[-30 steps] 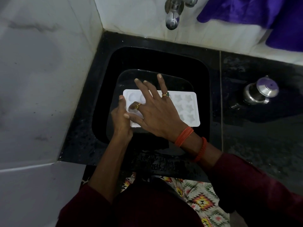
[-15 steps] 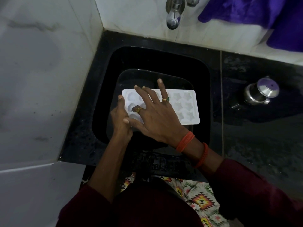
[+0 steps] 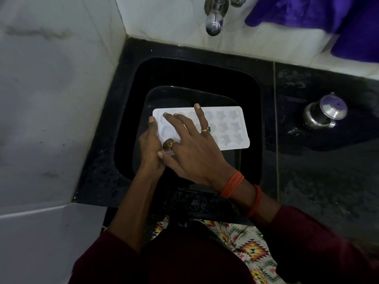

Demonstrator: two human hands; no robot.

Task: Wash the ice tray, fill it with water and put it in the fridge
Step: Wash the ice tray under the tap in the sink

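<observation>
A white ice tray (image 3: pixel 231 128) with star-shaped and round cavities lies level over the black sink (image 3: pixel 131 111). My left hand (image 3: pixel 150 148) grips its left end, thumb up along the edge. My right hand (image 3: pixel 192 146) lies across the tray's left half with straight, spread fingers pressing into the cavities; it wears two rings and orange thread bands at the wrist. The right part of the tray is uncovered. A steel tap (image 3: pixel 214 19) hangs above the sink's back edge; no water is seen running.
Black stone counter (image 3: pixel 320 181) surrounds the sink. A small steel pot with lid (image 3: pixel 323 113) stands on the counter to the right. White tiled walls rise at left and back. A purple cloth (image 3: pixel 328 19) hangs at the top right.
My right hand's fingers slid slightly across the tray's cavities toward its left end. The left hand's grip and the tray stayed almost in place.
</observation>
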